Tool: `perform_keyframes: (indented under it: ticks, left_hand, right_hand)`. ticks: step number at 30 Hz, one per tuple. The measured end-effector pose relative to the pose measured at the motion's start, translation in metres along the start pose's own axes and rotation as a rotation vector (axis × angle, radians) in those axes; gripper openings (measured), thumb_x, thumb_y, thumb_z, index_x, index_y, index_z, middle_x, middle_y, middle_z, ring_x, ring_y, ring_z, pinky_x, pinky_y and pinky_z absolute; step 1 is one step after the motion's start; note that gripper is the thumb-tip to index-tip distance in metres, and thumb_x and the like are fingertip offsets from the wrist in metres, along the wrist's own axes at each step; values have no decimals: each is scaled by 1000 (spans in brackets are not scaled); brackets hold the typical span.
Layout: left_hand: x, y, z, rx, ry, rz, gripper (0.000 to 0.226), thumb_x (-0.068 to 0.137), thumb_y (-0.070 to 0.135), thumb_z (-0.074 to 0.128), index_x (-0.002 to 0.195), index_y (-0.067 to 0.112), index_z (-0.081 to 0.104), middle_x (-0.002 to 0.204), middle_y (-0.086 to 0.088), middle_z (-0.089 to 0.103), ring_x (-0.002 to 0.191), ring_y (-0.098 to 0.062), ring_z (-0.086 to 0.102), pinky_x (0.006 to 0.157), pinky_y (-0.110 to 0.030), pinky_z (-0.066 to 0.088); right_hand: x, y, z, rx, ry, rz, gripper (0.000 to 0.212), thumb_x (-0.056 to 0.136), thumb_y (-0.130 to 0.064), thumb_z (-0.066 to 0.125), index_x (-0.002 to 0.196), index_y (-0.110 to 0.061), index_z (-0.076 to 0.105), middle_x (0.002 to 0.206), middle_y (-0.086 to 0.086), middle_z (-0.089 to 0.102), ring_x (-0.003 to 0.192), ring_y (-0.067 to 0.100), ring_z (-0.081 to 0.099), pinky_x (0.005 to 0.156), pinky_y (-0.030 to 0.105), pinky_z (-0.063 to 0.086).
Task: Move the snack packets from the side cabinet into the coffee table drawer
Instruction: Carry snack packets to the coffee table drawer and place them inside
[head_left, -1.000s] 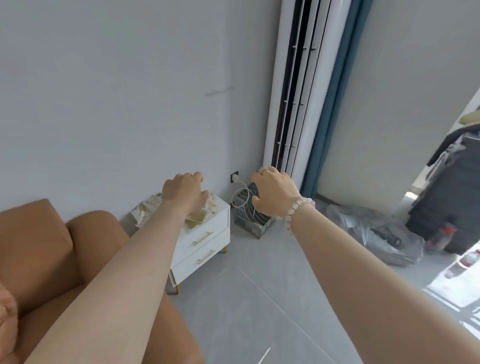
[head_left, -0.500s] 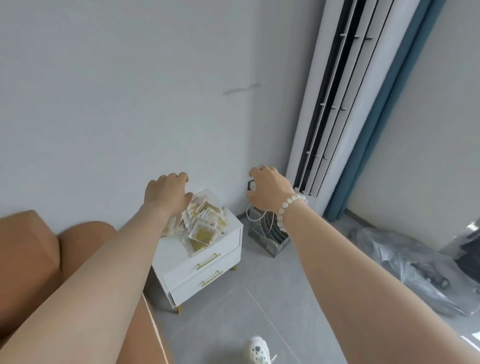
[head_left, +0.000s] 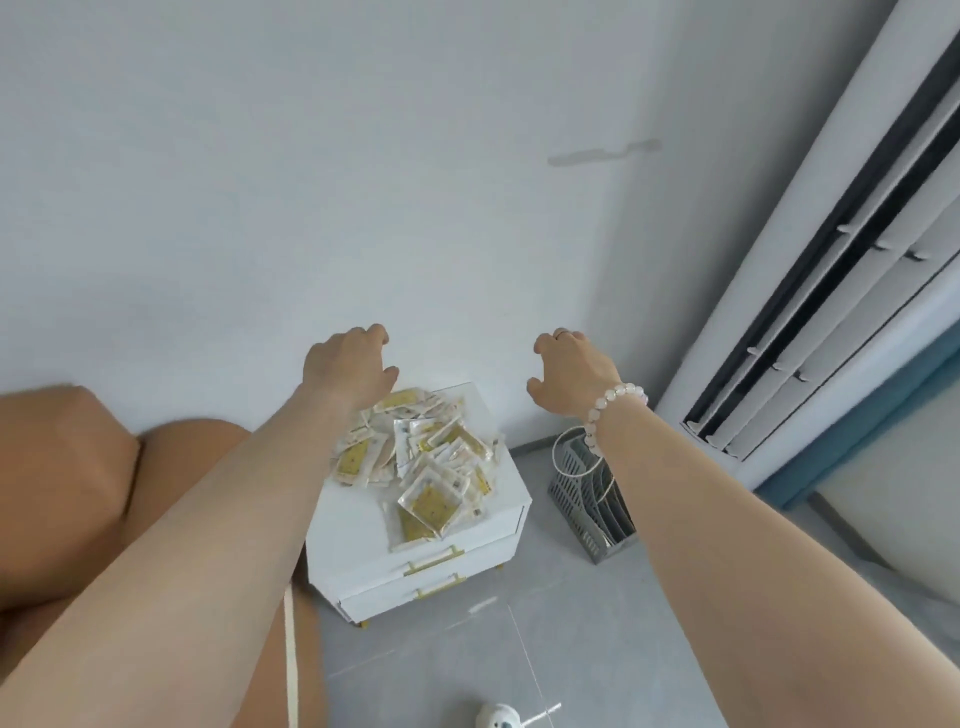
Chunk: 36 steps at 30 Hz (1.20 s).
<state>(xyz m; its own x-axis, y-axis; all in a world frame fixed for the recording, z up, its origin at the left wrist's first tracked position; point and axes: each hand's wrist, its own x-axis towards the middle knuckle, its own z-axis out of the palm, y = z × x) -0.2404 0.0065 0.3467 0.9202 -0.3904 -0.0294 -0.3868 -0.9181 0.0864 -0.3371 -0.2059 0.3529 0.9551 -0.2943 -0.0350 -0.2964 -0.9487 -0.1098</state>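
A heap of several white and yellow snack packets covers the top of a small white side cabinet with two gold-handled drawers. My left hand hovers over the back left of the heap, fingers loosely curled, holding nothing. My right hand, with a bead bracelet on the wrist, hangs in the air to the right of the cabinet, fingers loosely curled and empty. Both arms reach forward from the bottom of the view. The coffee table is out of view.
A brown sofa stands left of the cabinet. A grey slotted file rack with a white cable sits on the floor to its right. A tall white air conditioner stands at the right wall. A white shoe shows at the bottom.
The view has closed in on the cabinet, which now lies below and between both hands. Both hands stay stretched forward with nothing in them.
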Motion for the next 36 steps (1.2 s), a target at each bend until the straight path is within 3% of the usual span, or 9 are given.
perform_keyframes:
  ticks: [11,18,22,25,28,31,33,36]
  left_hand:
    - [60,-90,78,-25,-122,-277,46,93,28,47,137,16,38,128,-5,52,116,-25,51,90,-35,41]
    - [120,-130,140,-60,-240,-280,50,91,32,51,136,17,36,124,-5,53,111,-24,54,85,-35,45]
    - [151,-150,189,-70,-348,-272,56,90,33,51,140,16,30,132,-2,47,117,-23,50,87,-34,46]
    - [174,-158,226,-37,-373,-247,60,89,36,52,139,14,29,131,-4,45,111,-23,51,78,-32,45]
    - [185,-160,267,-32,-479,-250,88,82,42,60,149,15,10,148,-10,27,128,-25,39,94,-35,41]
    - [194,-158,309,13,-651,-244,126,69,54,72,149,17,-19,158,-13,-9,147,-30,-1,116,-47,12]
    - [203,-157,334,29,-687,-244,137,64,60,74,146,16,-27,155,-14,-24,145,-32,-15,116,-52,0]
    - [214,-155,367,-56,-704,-295,145,59,59,79,143,19,-32,150,-13,-35,142,-37,-23,113,-59,-1]
  right_hand:
    - [111,-67,111,6,-291,-138,37,90,-22,47,125,-11,46,124,5,47,119,20,42,75,27,36]
    - [161,-80,179,-68,-548,19,44,91,-30,47,130,-11,41,131,6,43,124,21,40,86,32,43]
    - [174,-91,231,54,-642,197,51,87,-31,52,133,-12,38,133,5,43,127,22,39,94,33,43]
    - [179,-96,270,109,-671,276,58,85,-39,57,133,-13,36,135,4,41,127,21,39,95,32,43]
    - [176,-90,304,78,-702,308,73,83,-50,59,139,-14,28,138,3,36,129,20,37,98,32,42]
    - [171,-83,334,-2,-759,350,107,73,-58,67,148,-11,8,149,5,22,135,20,30,103,32,38]
    - [168,-81,353,-45,-755,345,121,67,-64,70,149,-11,-2,154,5,13,140,21,22,107,33,35]
    - [163,-83,377,-73,-728,307,126,64,-68,68,150,-15,-8,156,5,5,144,23,12,112,35,29]
